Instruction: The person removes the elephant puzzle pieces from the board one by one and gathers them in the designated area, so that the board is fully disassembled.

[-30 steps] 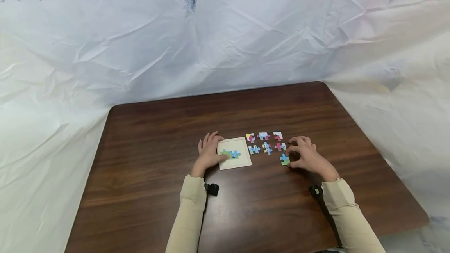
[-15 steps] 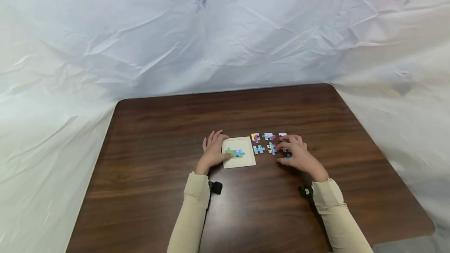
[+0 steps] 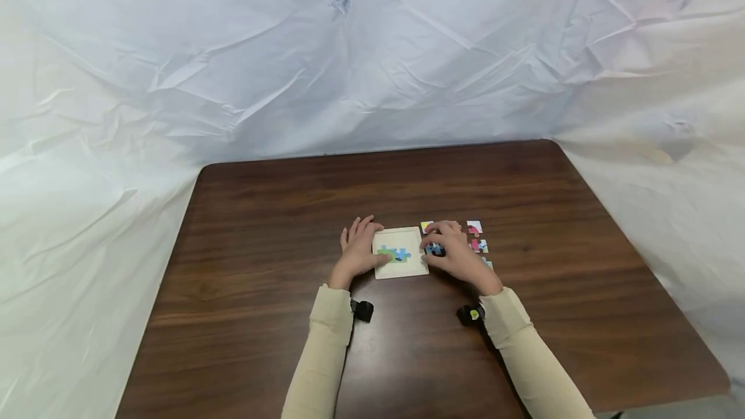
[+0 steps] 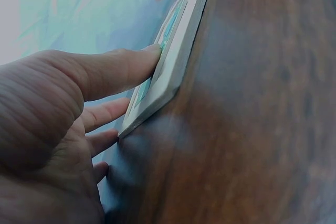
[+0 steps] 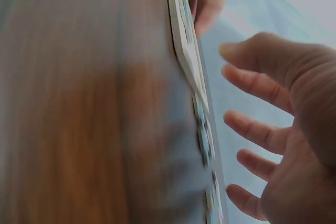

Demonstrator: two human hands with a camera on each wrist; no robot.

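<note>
A pale square puzzle tray (image 3: 410,270) lies on the table, with joined green-and-blue jigsaw pieces (image 3: 398,255) in its lower part. At its left edge rests my left hand (image 3: 356,256), thumb on the joined pieces and fingers spread along the rim; the left wrist view shows this thumb (image 4: 121,66) pressing down. My right hand (image 3: 456,256) hovers at the tray's right edge above a blue jigsaw piece (image 3: 434,249), which it partly covers. In the right wrist view the fingers (image 5: 257,129) are spread and hold nothing.
Loose pieces stay visible around the right hand: a yellow-and-pink jigsaw piece (image 3: 427,226), a white-and-pink jigsaw piece (image 3: 474,227), a pink-and-blue jigsaw piece (image 3: 479,246) and a blue-green jigsaw piece (image 3: 487,264). Wrinkled white sheeting (image 3: 372,63) hangs behind the brown wooden table (image 3: 279,212).
My right hand has moved left, from beside the blue-green piece across the loose pieces to the tray's right edge. The left hand keeps its place on the tray. The head view has shifted slightly.
</note>
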